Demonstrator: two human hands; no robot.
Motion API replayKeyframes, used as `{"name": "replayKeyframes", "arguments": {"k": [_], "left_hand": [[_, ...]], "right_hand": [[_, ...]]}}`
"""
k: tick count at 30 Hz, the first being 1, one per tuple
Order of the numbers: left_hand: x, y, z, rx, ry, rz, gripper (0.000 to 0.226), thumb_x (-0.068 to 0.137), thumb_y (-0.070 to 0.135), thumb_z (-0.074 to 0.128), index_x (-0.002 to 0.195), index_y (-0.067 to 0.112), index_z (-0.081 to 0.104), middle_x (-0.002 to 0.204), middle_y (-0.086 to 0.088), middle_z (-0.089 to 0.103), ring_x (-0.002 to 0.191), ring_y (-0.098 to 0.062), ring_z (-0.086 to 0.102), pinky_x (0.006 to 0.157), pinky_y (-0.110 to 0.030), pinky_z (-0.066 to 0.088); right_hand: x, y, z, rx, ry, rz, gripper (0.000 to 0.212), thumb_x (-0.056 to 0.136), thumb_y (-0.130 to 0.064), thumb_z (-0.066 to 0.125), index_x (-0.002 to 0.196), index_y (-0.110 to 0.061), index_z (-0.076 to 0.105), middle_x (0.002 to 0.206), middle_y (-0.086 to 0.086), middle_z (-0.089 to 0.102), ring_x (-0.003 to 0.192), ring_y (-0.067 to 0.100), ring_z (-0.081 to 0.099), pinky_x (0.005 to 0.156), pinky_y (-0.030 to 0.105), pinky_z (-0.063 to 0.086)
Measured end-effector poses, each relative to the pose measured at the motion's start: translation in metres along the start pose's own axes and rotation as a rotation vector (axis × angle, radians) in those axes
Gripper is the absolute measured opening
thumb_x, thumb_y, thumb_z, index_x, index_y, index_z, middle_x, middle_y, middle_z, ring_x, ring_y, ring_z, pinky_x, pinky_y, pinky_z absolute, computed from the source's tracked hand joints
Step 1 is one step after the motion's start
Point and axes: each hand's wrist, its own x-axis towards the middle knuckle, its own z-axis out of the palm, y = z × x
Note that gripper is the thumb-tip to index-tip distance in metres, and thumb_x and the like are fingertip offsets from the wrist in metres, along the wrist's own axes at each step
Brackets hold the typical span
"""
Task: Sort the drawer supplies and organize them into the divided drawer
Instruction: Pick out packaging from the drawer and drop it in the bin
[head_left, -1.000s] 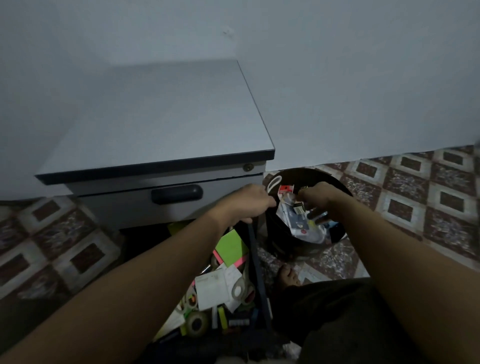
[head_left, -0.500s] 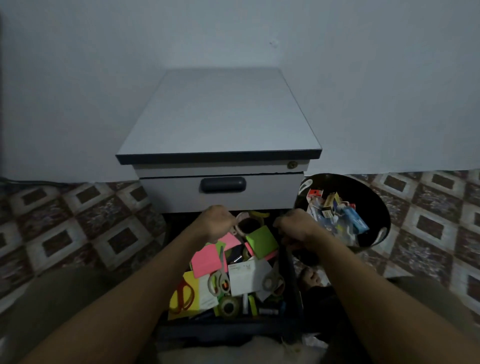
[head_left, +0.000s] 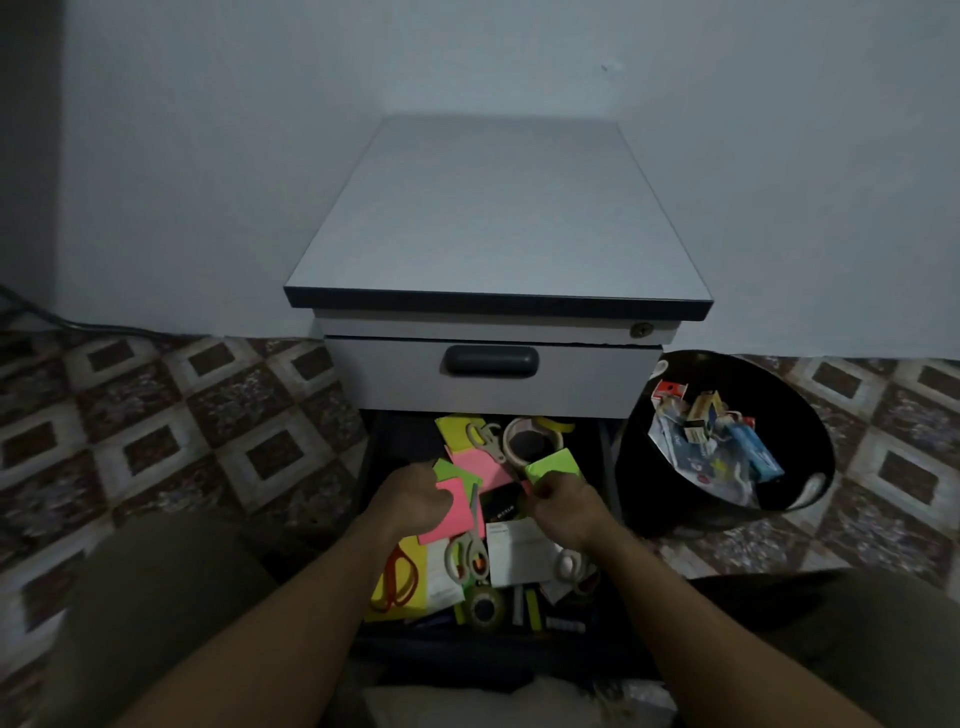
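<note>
The lower drawer of a grey cabinet is pulled out and filled with a loose jumble of supplies. My left hand has its fingers curled on the left edge of a pink sticky note pad. My right hand pinches the near edge of a green sticky note pad. Between and around them lie a tape dispenser, scissors, a white card, a tape roll and orange rubber bands on yellow paper. No dividers show among the clutter.
The upper drawer with its dark handle is closed. A black bin holding packets and small boxes stands on the patterned floor right of the cabinet. My knees flank the drawer. A cable runs along the wall at the left.
Both hands came away from the black bin and moved left into the open drawer. The view swung to centre on the cabinet. The hands now sit on the pink and green pads.
</note>
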Motion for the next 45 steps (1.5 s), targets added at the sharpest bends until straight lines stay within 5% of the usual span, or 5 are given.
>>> {"name": "replayKeyframes", "arguments": {"k": [3, 13, 26, 41, 45], "left_hand": [[0.007, -0.012, 0.004, 0.122, -0.008, -0.034, 0.065, 0.094, 0.024, 0.053, 0.154, 0.010, 0.030, 0.151, -0.017, 0.037, 0.129, -0.033, 0.047, 0.097, -0.033, 0.046], [0.016, -0.036, 0.023, 0.320, -0.107, -0.041, 0.106, 0.073, 0.046, 0.078, 0.156, 0.022, 0.016, 0.154, -0.011, 0.029, 0.139, -0.034, 0.033, 0.108, -0.041, 0.039], [0.022, -0.029, 0.021, 0.426, 0.048, -0.013, 0.075, 0.079, 0.045, 0.073, 0.140, 0.015, 0.042, 0.142, -0.008, 0.042, 0.128, -0.028, 0.046, 0.098, -0.035, 0.045], [0.023, -0.027, 0.018, 0.421, 0.346, 0.046, 0.067, 0.093, 0.027, 0.060, 0.150, 0.012, 0.028, 0.157, -0.015, 0.019, 0.116, -0.032, 0.059, 0.085, -0.038, 0.052], [0.026, -0.025, 0.019, 0.405, 0.275, 0.192, 0.044, 0.095, 0.028, 0.054, 0.137, 0.016, 0.049, 0.140, -0.009, 0.040, 0.117, -0.027, 0.054, 0.090, -0.037, 0.050]], "right_hand": [[0.001, 0.005, 0.012, -0.123, 0.000, -0.058, 0.025, 0.094, -0.025, 0.056, 0.106, -0.004, 0.064, 0.110, 0.017, 0.066, 0.104, 0.036, 0.061, 0.079, 0.035, 0.048], [0.006, 0.022, 0.043, -0.640, -0.083, -0.174, 0.076, 0.089, -0.037, 0.060, 0.152, -0.015, 0.021, 0.142, 0.013, 0.032, 0.126, 0.034, 0.033, 0.102, 0.048, 0.041], [0.016, 0.031, 0.046, -0.520, -0.088, -0.163, 0.074, 0.083, -0.029, 0.071, 0.144, -0.020, 0.029, 0.137, 0.012, 0.038, 0.123, 0.033, 0.043, 0.101, 0.045, 0.044], [0.027, 0.027, 0.032, -0.098, 0.188, -0.158, 0.041, 0.087, -0.013, 0.062, 0.127, -0.007, 0.055, 0.125, 0.014, 0.049, 0.113, 0.034, 0.049, 0.089, 0.037, 0.044], [0.025, 0.025, 0.031, -0.176, 0.221, -0.174, 0.040, 0.088, -0.016, 0.058, 0.127, -0.009, 0.055, 0.123, 0.012, 0.050, 0.114, 0.033, 0.046, 0.091, 0.038, 0.043]]}}
